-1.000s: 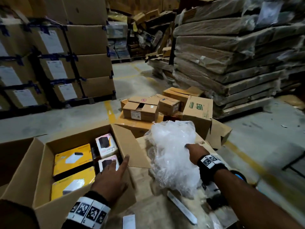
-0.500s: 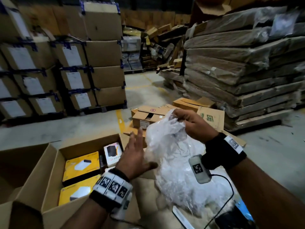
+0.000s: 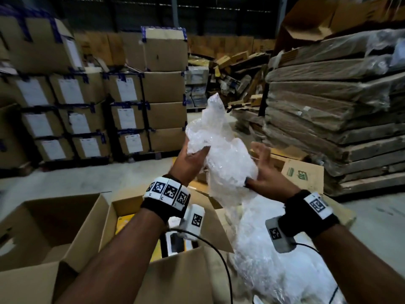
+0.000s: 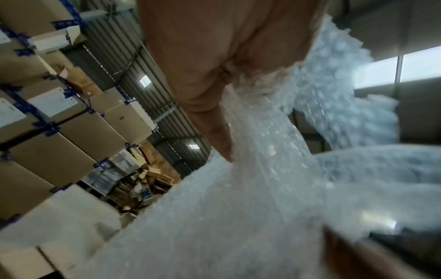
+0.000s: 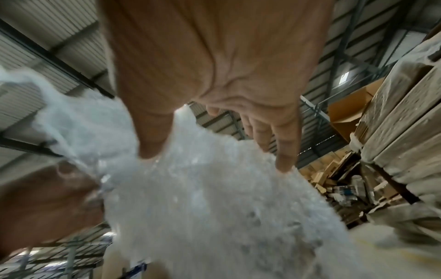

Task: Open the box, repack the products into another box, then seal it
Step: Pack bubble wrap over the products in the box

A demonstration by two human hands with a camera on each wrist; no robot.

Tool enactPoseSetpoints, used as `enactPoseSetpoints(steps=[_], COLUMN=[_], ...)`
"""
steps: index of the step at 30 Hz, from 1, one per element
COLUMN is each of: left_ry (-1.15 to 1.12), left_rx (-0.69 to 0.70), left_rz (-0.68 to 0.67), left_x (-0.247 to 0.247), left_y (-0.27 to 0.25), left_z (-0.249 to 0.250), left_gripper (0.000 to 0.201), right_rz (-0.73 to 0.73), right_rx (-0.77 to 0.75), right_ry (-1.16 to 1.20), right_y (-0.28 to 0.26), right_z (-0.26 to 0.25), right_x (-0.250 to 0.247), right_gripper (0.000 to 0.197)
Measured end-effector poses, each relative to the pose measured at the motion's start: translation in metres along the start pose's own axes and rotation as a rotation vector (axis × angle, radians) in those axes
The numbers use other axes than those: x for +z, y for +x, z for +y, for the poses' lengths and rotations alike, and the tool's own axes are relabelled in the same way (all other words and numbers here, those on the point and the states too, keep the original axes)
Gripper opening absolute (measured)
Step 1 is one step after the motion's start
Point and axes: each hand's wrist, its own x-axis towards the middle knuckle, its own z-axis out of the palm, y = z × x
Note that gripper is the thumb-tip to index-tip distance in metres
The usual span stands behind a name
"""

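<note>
A person stands among stacked cartons (image 3: 129, 88) in a warehouse, over an open cardboard box (image 3: 182, 273) already holding yellow product boxes (image 3: 122, 224). Both hands lift a long sheet of bubble wrap (image 3: 221, 154) above it: the left hand (image 3: 188, 163) has its grip closed on the upper part, thumb pinching; the right hand (image 3: 265, 176) cradles the sheet with fingers spread and loose. Cushioning appears to be the step in hand; flaps stand open, and sealing remains.

The left forearm (image 3: 122, 244) hides most products in the open box (image 3: 179, 273); bubble wrap (image 3: 221, 154) covers the left hand's (image 3: 188, 161) fingertips.
</note>
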Motion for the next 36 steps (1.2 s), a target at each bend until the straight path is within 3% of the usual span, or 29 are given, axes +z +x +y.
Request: enactPoseSetpoints(steps=[1, 3, 6, 8, 10, 13, 15, 17, 19, 21, 23, 26, 29, 33, 35, 36], left_ry=[0.008, 0.054, 0.196, 0.207, 0.253, 0.706, 0.842, 0.985, 1.298, 1.531, 1.555, 1.528, 1.569, 1.64, 1.676, 1.68], left_rx=[0.004, -0.051, -0.127, -0.057, 0.028, -0.021, -0.074, -0.167, -0.309, -0.358, -0.393, -0.526, -0.606, -0.549, -0.524, -0.53], left_rz=[-0.007, 0.05, 0.225, 0.319, 0.286, 0.346, 0.379, 0.252, 0.017, -0.198, -0.358, -0.634, -0.764, -0.795, -0.804, -0.824], left_x=[-0.006, -0.023, -0.072, -0.111, -0.147, -0.184, -0.2, -0.207, -0.207, -0.201, -0.191, -0.173, -0.156, -0.145, -0.144, -0.144], left_y=[-0.003, -0.01, -0.016, -0.022, -0.034, -0.058, -0.073, -0.084, -0.09, -0.094, -0.099, -0.1, -0.098, -0.106, -0.111, -0.112], left_z=[0.006, 0.013, 0.019, 0.022, 0.019, 0.004, -0.004, -0.01, -0.016, -0.022, -0.031, -0.049, -0.062, -0.083, -0.092, -0.092], left_gripper=[0.043, 0.038, 0.047, 0.05, 0.06, 0.079, 0.081, 0.063, 0.051, 0.052, 0.054, 0.057, 0.058, 0.056, 0.054, 0.053], right_rz=[-0.048, -0.098, -0.086, -0.09, -0.119, -0.223, -0.316, -0.405, -0.627, -0.874, -0.97, -0.924, -0.781, -0.417, -0.459, -0.552], right_rx=[-0.052, -0.145, -0.147, -0.168, -0.188, -0.115, -0.124, -0.185, -0.172, -0.123, -0.079, -0.029, -0.031, -0.148, -0.233, -0.255], right_ry=[0.035, 0.144, 0.265, 0.233, 0.254, 0.215, 0.027, -0.241, -0.451, -0.594, -0.631, -0.52, -0.328, -0.097, -0.035, -0.098], right_y=[0.005, 0.021, 0.04, 0.051, 0.057, 0.056, 0.054, 0.052, 0.043, 0.031, 0.023, 0.024, 0.022, 0.003, -0.01, -0.016], right_z=[-0.006, -0.014, -0.036, -0.046, -0.055, -0.063, -0.065, -0.067, -0.07, -0.07, -0.067, -0.064, -0.071, -0.091, -0.096, -0.093], right_x=[0.012, 0.037, 0.069, 0.088, 0.109, 0.14, 0.159, 0.176, 0.189, 0.2, 0.203, 0.189, 0.164, 0.153, 0.163, 0.172], right_gripper=[0.1, 0.098, 0.053, 0.037, 0.027, 0.03, 0.026, 0.035, 0.042, 0.042, 0.039, 0.05, 0.066, 0.035, 0.027, 0.036])
